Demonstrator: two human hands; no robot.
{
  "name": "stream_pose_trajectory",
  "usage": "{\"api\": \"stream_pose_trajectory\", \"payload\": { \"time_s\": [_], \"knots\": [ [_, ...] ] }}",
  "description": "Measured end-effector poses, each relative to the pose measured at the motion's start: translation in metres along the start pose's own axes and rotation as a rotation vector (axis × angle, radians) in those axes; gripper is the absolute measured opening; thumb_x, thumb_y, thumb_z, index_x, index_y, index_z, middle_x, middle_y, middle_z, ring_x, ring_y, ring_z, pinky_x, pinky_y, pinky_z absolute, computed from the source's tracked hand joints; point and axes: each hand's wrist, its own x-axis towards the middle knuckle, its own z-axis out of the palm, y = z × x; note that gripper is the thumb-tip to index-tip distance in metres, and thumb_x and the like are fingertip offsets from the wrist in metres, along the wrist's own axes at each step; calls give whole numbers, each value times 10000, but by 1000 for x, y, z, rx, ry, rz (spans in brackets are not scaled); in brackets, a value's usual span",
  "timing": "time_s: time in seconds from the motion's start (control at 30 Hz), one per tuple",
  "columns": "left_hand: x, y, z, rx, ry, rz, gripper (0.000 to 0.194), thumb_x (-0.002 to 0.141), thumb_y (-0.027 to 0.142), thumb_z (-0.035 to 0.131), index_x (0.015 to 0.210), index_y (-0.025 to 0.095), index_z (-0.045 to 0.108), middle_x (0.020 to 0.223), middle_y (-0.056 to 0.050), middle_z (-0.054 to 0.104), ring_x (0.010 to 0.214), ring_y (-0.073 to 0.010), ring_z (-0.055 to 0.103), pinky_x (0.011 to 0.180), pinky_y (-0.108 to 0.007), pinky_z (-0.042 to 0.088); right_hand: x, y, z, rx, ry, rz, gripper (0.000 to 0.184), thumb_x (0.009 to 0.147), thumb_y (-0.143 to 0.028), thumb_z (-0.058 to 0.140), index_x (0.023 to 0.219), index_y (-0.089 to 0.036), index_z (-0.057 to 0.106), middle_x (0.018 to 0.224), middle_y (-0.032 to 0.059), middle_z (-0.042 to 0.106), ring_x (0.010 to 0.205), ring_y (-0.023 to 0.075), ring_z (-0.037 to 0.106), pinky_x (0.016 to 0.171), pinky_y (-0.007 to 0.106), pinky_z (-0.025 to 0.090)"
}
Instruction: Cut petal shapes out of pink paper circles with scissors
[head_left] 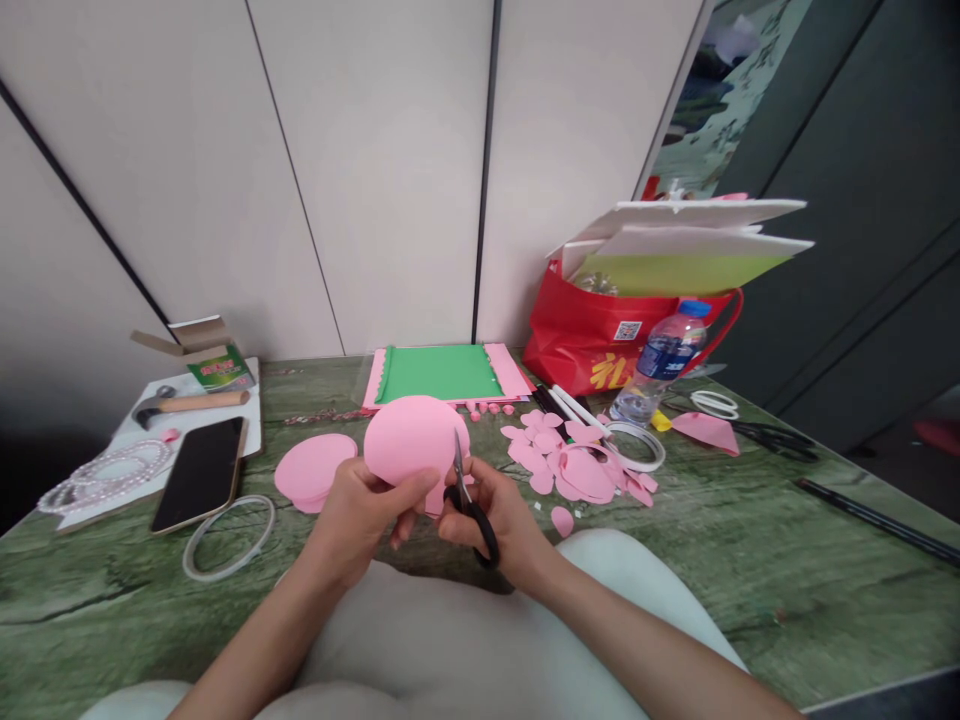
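Observation:
A round pink paper disc (409,440) is pinched in my left hand (379,505), thumb on its face, held up above the table's front edge. My right hand (495,515) grips black-handled scissors (474,515) with fingers in the loops. Their blades point upward against the right part of the disc; I cannot tell whether the paper lies between them. More pink paper shows behind and below the disc. Beside my left hand lies a stack of pink paper circles (311,468). Pink petal-shaped cutouts (536,450) are piled to the right of my right hand.
A phone (201,475), a tape roll (225,565), a pearl string (112,475) and a hammer (195,402) lie left. Green paper (439,372) is behind. To the right are a water bottle (664,365), a red bag (562,325), another tape roll (645,448) and black scissors (780,438).

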Motion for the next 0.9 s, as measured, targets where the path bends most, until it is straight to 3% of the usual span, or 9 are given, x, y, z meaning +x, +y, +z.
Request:
{"api": "stream_pose_trajectory", "payload": {
  "time_s": [0.4,0.6,0.77,0.9],
  "knots": [
    [-1,4,0,-9,13,-10,295,613,293,682,417,133,529,326,41,444,282,-39,350,297,-166,246,1,1,-1,-93,66,29,422,479,-320,779,723,-186,461,482,-84,520,349,51,423,339,163,336],
    [-1,5,0,-76,-1,8,292,618,281,684,431,139,510,338,54,437,286,-37,354,299,-163,257,0,2,-2,-135,56,35,404,507,-355,749,728,-187,456,451,-78,531,319,62,431,321,165,321],
    [-1,6,1,-151,-58,2,247,652,337,656,532,142,564,440,36,520,307,-62,423,293,-180,301,0,6,-3,-155,27,14,361,547,-351,720,737,-191,459,437,-88,514,326,71,452,340,177,347],
    [-1,4,1,-67,-11,-10,333,647,339,655,422,135,520,322,38,441,284,-43,354,301,-172,251,-1,9,-3,-178,-16,26,336,573,-328,707,744,-193,451,422,-86,521,334,78,450,360,185,349]
  ]
}}
